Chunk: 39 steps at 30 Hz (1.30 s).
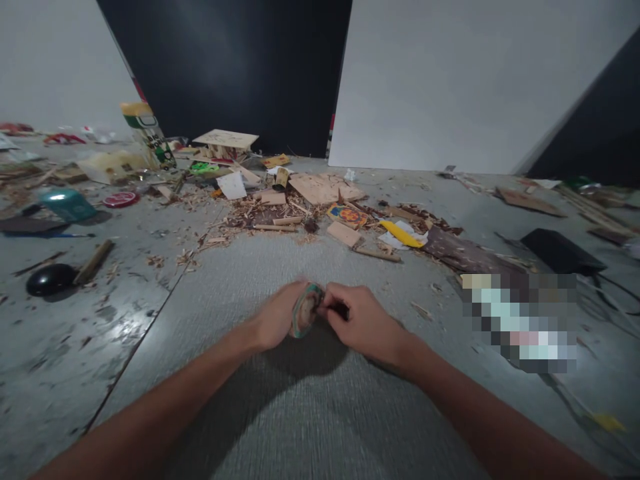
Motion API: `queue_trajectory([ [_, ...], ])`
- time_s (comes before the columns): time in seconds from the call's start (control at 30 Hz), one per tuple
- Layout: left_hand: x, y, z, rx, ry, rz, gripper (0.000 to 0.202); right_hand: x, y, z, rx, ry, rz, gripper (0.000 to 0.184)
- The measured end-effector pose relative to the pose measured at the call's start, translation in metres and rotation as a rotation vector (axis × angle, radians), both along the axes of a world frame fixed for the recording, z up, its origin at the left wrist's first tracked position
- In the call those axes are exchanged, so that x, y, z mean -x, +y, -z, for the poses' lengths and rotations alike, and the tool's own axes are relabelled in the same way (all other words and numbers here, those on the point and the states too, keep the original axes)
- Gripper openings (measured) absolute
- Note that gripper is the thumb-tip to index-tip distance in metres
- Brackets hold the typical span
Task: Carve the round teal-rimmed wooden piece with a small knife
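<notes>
My left hand [277, 317] is closed round a small round disc-like object [305, 310] with a greenish rim and brown face, held upright on edge above the grey mat [280, 413]. My right hand [363, 320] is closed in a pinch on a small dark thing [340, 310] pressed against the disc's face; I cannot make out what it is. Both hands meet over the middle of the mat, forearms reaching in from the bottom corners.
Wood scraps, shavings and cardboard pieces [320, 190] litter the floor beyond the hands. A yellow strip [400, 235], a black oval object [50, 279], a teal tin [67, 203], a printed carton [147, 133] and a small wooden model [225, 143] lie around. White boards lean against the wall.
</notes>
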State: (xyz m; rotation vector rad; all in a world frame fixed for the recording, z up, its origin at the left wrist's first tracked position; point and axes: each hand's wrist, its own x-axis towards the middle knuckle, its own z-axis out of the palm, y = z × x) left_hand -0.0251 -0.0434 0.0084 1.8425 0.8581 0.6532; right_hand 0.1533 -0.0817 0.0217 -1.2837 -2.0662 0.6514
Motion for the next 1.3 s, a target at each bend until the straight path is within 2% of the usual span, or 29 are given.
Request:
queue_trajectory([
  [0.13,-0.001,0.0005,0.0022,0.086,-0.051,-0.078,0.036,-0.0006,0.0009,-0.0009,-0.042,0.02,0.065,0.013],
  [0.27,-0.0018,0.0008,0.002,0.101,-0.067,-0.081,0.035,-0.001,0.0009,-0.0036,0.025,-0.021,-0.001,0.016],
  [0.4,-0.0015,0.0015,0.003,0.133,-0.075,-0.11,0.031,-0.0015,0.0006,-0.0037,-0.032,0.034,0.08,0.013],
  [0.53,-0.001,0.0029,0.0042,0.15,-0.069,-0.097,0.032,-0.0023,0.0009,-0.002,0.053,0.009,-0.006,0.017],
  [0.67,-0.0015,0.0032,0.004,0.164,-0.08,-0.122,0.035,-0.0029,0.0021,-0.0017,0.015,0.056,0.076,0.012],
  [0.77,-0.002,0.0026,0.0037,0.224,-0.08,-0.104,0.039,-0.0033,0.0024,-0.0011,0.078,0.031,-0.005,0.015],
  [0.83,-0.0024,0.0022,0.0031,0.2,-0.081,-0.113,0.039,-0.0037,0.0026,-0.0009,0.073,0.025,-0.02,0.016],
  [0.93,-0.0025,0.0027,0.0025,0.102,-0.064,-0.142,0.035,-0.0043,0.0033,-0.0019,-0.029,0.013,0.036,0.014],
  [1.03,-0.0021,0.0041,0.0029,0.038,-0.05,-0.091,0.033,-0.0037,0.0036,-0.0042,0.033,-0.023,-0.051,0.019],
  [1.1,-0.0018,0.0047,0.0035,0.026,-0.046,-0.069,0.032,-0.0028,0.0037,-0.005,0.059,-0.002,-0.05,0.019],
  [1.2,-0.0013,0.0048,0.0048,0.045,-0.059,-0.104,0.033,-0.0021,0.0042,-0.004,-0.006,0.042,0.056,0.015],
  [1.3,-0.0009,0.005,0.0062,0.067,-0.071,-0.124,0.035,-0.003,0.0048,-0.002,0.054,0.027,0.002,0.016],
])
